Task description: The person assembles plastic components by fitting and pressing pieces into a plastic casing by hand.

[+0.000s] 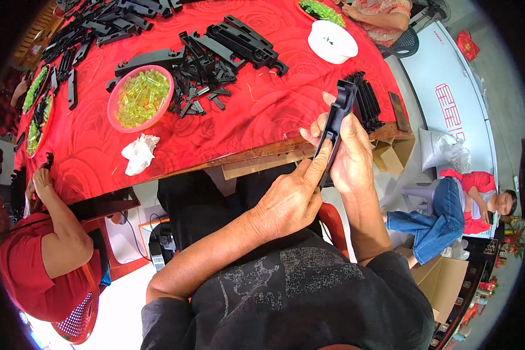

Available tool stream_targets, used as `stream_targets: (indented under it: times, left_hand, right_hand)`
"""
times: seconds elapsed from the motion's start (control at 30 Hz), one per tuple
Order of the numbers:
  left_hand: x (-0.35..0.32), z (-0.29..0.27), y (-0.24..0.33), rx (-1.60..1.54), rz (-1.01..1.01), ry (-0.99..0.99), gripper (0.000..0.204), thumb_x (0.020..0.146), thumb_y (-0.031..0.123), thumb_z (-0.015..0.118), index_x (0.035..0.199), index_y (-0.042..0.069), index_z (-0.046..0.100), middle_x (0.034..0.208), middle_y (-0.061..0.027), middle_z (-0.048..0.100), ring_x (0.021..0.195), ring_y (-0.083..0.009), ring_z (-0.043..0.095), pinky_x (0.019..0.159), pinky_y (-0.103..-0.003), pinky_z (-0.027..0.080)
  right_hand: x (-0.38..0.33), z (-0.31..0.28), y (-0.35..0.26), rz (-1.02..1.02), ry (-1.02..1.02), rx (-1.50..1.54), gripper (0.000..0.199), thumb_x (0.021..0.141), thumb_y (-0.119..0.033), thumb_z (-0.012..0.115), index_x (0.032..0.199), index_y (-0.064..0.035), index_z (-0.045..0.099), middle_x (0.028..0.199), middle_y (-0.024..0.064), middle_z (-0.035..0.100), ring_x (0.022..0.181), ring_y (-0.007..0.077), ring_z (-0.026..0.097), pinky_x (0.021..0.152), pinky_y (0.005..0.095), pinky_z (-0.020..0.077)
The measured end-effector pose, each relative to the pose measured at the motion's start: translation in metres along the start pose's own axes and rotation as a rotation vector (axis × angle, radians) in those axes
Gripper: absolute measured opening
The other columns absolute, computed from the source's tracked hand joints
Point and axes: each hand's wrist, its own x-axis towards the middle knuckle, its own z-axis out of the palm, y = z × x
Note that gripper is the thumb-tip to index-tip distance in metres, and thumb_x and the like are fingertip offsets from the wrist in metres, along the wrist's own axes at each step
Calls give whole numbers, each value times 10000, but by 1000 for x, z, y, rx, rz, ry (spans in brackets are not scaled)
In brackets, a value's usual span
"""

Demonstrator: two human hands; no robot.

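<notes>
A long black plastic housing (338, 114), channel-shaped with a notched upper end, is held tilted above the table's front edge. My right hand (354, 153) is closed around it, thumb along the near side and fingertips showing past the far side. My left hand (290, 201) is at its lower end, with the index finger pressed into the channel and the other fingers curled in. Whether a small part sits under that fingertip is hidden.
The red rose-patterned tablecloth (216, 137) carries a pink bowl of yellow-green clear pieces (140, 99), crumpled white tissue (140, 154), small black parts (207, 87), stacked black housings (364, 102) and a white bowl (332, 42). A co-worker in red (46, 262) sits at left.
</notes>
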Motion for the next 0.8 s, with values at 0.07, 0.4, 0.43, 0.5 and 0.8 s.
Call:
stream_targets:
  times: [0.07, 0.4, 0.43, 0.5, 0.8]
  left_hand:
    - [1, -2, 0, 12, 27, 10, 848, 794, -2, 548, 1524, -4, 117, 972, -301, 531, 751, -463, 599, 680, -510, 513]
    - [6, -7, 3, 10, 53, 2, 859, 778, -11, 555, 1519, -24, 120, 941, -306, 539, 741, -464, 602, 684, -496, 511]
    - [7, -8, 2, 17, 61, 10, 858, 777, -10, 557, 1519, -24, 126, 937, -300, 541, 744, -461, 603, 684, -494, 512]
    - [5, -9, -4, 22, 83, 28, 857, 775, -12, 557, 1520, -17, 133, 939, -295, 543, 744, -458, 604, 687, -495, 512]
    - [2, -12, -13, 18, 86, 56, 831, 778, -14, 562, 1516, -2, 180, 971, -292, 544, 766, -445, 609, 704, -488, 515]
  right_hand:
    - [1, 1, 0, 9, -15, 7, 599, 1010, -389, 484, 1420, 31, 366, 949, 81, 524, 899, 195, 558, 964, 463, 505]
    - [2, 6, -5, 8, -29, -33, 573, 1023, -393, 457, 1391, 41, 391, 918, 72, 501, 873, 183, 544, 953, 455, 506]
    - [3, 4, -3, 4, -42, -33, 569, 1023, -392, 456, 1386, 41, 394, 920, 72, 501, 873, 183, 543, 956, 454, 504]
    - [4, 4, 0, 6, -57, -33, 564, 1024, -392, 455, 1381, 41, 397, 922, 71, 501, 873, 184, 542, 959, 453, 502]
    - [10, 7, 4, 5, -28, -22, 581, 1018, -400, 456, 1384, 45, 385, 936, 77, 509, 885, 198, 536, 987, 462, 469]
